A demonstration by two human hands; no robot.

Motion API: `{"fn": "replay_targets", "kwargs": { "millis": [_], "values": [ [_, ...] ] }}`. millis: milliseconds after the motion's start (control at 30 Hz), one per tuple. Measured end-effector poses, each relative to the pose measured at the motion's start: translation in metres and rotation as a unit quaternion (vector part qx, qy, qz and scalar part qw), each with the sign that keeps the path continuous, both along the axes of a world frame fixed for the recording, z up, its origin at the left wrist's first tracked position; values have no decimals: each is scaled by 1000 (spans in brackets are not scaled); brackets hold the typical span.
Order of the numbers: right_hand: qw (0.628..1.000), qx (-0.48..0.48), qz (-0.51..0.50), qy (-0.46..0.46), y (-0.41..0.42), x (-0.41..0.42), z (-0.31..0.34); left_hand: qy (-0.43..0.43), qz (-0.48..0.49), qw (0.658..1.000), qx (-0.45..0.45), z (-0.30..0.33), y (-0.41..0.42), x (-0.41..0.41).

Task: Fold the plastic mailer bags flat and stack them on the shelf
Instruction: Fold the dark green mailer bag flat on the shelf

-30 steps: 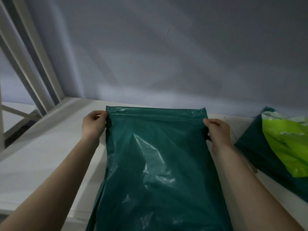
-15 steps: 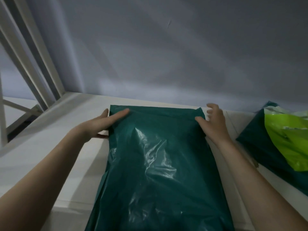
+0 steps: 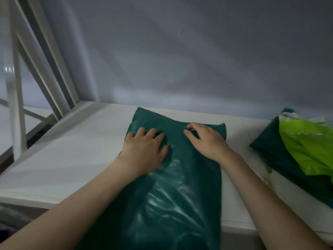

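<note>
**Entry: both palms on the green mailer, centre of frame**

My left hand (image 3: 144, 150) lies flat on the dark green mailer bag (image 3: 173, 192), fingers spread wide and palm down, gripping nothing. My right hand (image 3: 207, 141) rests just beside it on the same bag, fingers loosely curled with the tips touching the plastic near the bag's far edge; it holds nothing either. The two hands are close together but apart.

The bag lies lengthwise on the white shelf (image 3: 72, 156), its far end near the grey wall (image 3: 180, 60) and its near end hanging past the shelf's front edge at the bottom of the frame (surface glossy, wrinkled lower down).

At the right edge of the frame a lime green plastic bag (image 3: 310, 147) sits on top of another dark green bag (image 3: 273, 150). White frame posts (image 3: 16, 105) stand at upper left.
</note>
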State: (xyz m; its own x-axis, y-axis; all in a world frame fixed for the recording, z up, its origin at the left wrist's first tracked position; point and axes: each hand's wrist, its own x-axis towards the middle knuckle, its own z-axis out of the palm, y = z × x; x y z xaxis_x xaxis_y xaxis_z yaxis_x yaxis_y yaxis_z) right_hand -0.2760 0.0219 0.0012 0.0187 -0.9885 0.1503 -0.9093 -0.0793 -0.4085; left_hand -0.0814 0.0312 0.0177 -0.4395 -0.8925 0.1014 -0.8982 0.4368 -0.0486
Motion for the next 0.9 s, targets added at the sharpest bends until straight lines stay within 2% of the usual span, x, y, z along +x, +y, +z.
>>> {"fn": "replay_targets", "kwargs": {
  "millis": [133, 300, 367, 467, 600, 700, 833, 900],
  "values": [
    [1000, -3, -4, 4, 17, 4, 11, 6, 41, 999, 7, 1, -7, -10],
    [994, 88, 53, 21, 34, 16, 19, 65, 63, 994, 61, -2, -14, -27],
    [992, 107, 61, -7, 36, 16, 23, 101, 43, 992, 69, -4, -19, -28],
    [988, 121, 59, -73, 37, 12, 33, 160, -41, 981, 101, -8, -24, -22],
    [994, 17, 11, -108, 30, 5, 32, 238, -142, 941, 192, -9, -27, -9],
    [993, -21, -18, -113, 23, 1, 25, 277, -170, 905, 275, -8, -30, 3],
    [992, 32, -52, -107, 18, -1, 14, 288, -177, 857, 389, 0, -28, 15],
    [986, 61, -77, -137, 15, -2, 11, 314, -166, 842, 406, 3, -28, 17]
  ]
}}
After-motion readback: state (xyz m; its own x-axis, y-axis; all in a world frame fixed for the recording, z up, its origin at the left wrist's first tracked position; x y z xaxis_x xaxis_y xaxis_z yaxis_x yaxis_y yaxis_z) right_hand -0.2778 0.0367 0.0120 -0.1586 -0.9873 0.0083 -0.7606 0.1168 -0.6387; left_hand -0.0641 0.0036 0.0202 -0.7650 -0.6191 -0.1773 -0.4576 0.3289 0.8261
